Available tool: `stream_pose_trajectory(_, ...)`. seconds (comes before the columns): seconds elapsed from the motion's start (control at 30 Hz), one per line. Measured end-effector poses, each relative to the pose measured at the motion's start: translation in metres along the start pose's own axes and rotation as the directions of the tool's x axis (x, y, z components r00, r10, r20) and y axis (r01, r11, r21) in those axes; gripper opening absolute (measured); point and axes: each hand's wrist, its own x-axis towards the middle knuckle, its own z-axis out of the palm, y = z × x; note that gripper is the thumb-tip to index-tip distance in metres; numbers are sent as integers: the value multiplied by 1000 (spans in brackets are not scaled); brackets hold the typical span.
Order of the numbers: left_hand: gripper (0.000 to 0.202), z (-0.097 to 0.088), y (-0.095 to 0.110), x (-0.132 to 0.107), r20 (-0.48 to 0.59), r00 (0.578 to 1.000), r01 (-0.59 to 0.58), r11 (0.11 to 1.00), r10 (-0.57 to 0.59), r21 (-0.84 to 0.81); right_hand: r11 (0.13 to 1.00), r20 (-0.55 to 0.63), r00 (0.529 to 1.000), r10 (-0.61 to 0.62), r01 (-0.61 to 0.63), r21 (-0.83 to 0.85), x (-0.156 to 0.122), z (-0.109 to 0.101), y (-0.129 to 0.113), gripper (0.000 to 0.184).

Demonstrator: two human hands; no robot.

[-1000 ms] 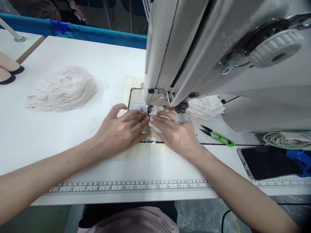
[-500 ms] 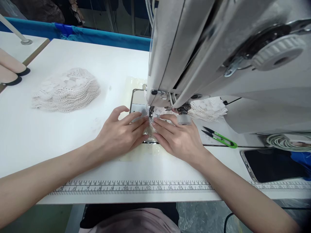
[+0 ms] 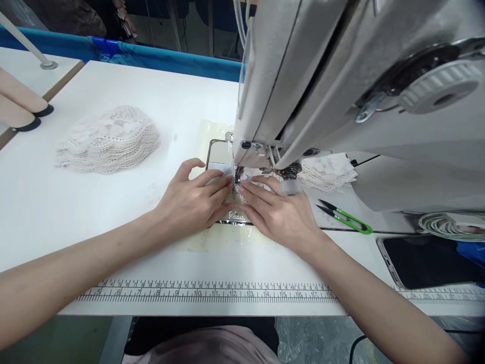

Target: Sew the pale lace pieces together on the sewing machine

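Observation:
My left hand (image 3: 193,199) lies flat on the table, fingers stretched toward the needle of the grey sewing machine (image 3: 341,86). My right hand (image 3: 282,212) lies flat beside it, fingertips almost meeting the left ones. Between and under the fingertips is a small piece of white lace (image 3: 242,189), pressed onto the metal needle plate (image 3: 217,154) right at the presser foot (image 3: 238,176). Most of that lace is hidden by my fingers. Behind the machine's foot more sewn lace pieces (image 3: 329,169) lie in a loose heap.
A stack of white lace pieces (image 3: 109,139) sits at the left of the white table. Green thread snips (image 3: 346,217) lie right of my right hand, a dark phone (image 3: 424,260) further right. A printed ruler (image 3: 204,292) runs along the table's front edge.
The lace piece has fed further under the presser foot, so less of it shows in front of my fingers. Both hands stay flat in nearly the same place.

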Motion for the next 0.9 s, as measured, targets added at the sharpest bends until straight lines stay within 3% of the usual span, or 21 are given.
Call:
stream_pose_trajectory(0.67,25,3,-2,0,38,998,49,998,-47,-45,1000,21,1000,-5,6,-9,1,2,1,33)
stream_pose_trajectory(0.9,21,-1,5,1,-48,999,-25,999,26,33,998,-19,998,58,-58,-8,2,4,7,27)
